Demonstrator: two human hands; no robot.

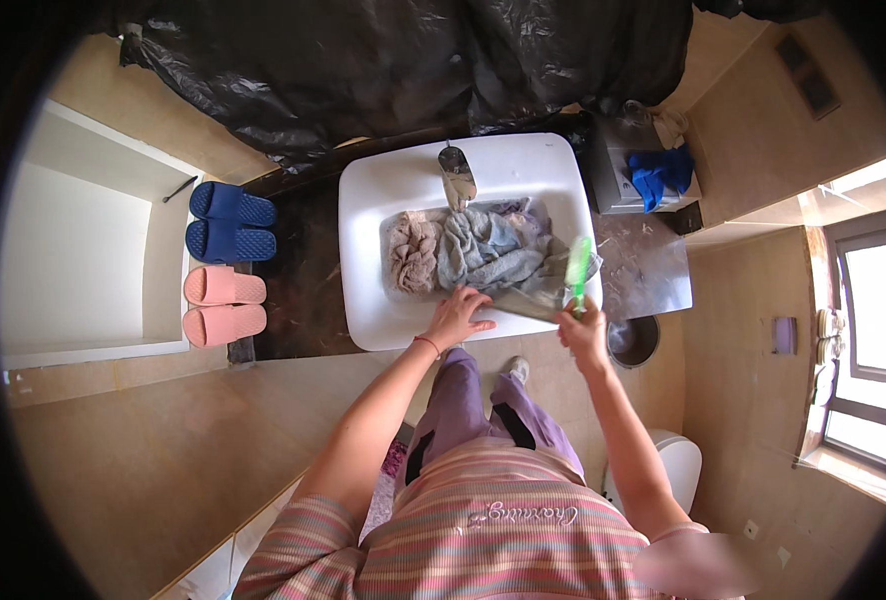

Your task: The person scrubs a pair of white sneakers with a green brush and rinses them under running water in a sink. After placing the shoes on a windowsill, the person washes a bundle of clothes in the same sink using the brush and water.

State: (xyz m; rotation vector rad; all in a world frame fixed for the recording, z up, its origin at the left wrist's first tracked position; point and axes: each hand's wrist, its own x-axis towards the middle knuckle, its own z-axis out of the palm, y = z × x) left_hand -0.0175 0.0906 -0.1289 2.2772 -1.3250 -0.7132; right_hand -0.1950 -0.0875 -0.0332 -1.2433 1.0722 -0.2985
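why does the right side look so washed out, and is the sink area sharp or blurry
Head view: daylight through the window blows out the panes and brightens the right wall. Fisheye bends the wall edges and blackens the corners. The white sink and cloths are fairly sharp; the green brush in the right hand is slightly smeared.

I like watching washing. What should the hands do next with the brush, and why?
Probably bring the green brush in the right hand down onto the cloth on the sink rim. The left hand already pins that cloth flat.

No packages, labels, signs, screens
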